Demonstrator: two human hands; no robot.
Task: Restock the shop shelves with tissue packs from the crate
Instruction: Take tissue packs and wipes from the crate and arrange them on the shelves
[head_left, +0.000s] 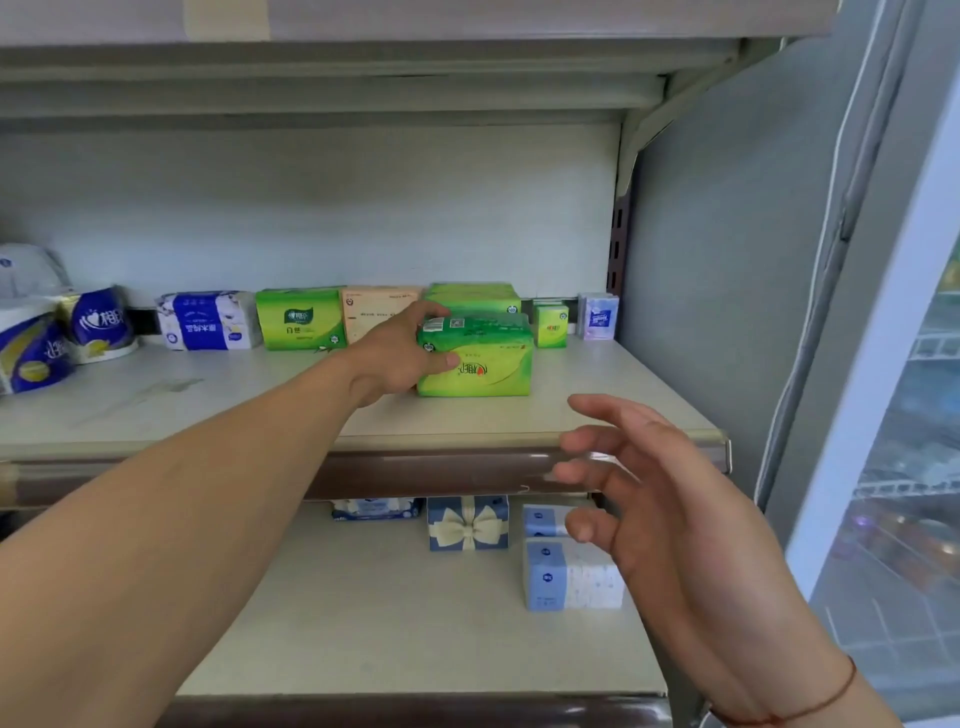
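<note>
Green tissue pack (483, 358) on shelf (623, 400), toward its right end, clasped at left side by left grip (400, 353). Right grip (649, 499) released, fingers spread, empty, just before shelf's front edge.

Left hand (400, 353) grips a green tissue pack (483, 364) on the shelf (623, 405).
The pack sits flat, just in front of a second green pack (472, 297) in the back row; the thumb is on its front face, the fingers over its top. The right hand (639, 488) hangs before the shelf edge, fingers spread, holding nothing.
</note>
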